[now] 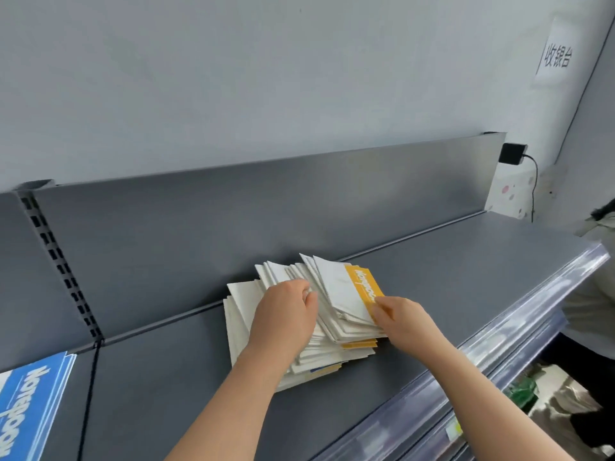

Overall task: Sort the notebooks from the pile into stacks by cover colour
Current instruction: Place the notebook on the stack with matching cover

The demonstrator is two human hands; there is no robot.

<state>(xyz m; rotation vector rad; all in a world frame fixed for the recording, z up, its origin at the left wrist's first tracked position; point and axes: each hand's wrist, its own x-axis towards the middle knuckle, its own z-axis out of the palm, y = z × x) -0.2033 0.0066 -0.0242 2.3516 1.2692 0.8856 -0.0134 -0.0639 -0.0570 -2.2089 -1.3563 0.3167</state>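
A fanned pile of notebooks lies on the grey shelf, mostly showing pale covers, with yellow spines poking out low down. A yellow notebook tops the pile at the right, tilted up. My right hand pinches its near yellow edge. Spread over the pile's middle, my left hand presses down, its fingers curled into the fanned covers. A stack of blue notebooks lies on the shelf at the far left, partly cut off by the frame.
The shelf's grey back panel rises right behind the pile. A clear price rail runs along the front edge. A black adapter with a cable hangs at the back right. A person stands at the far right.
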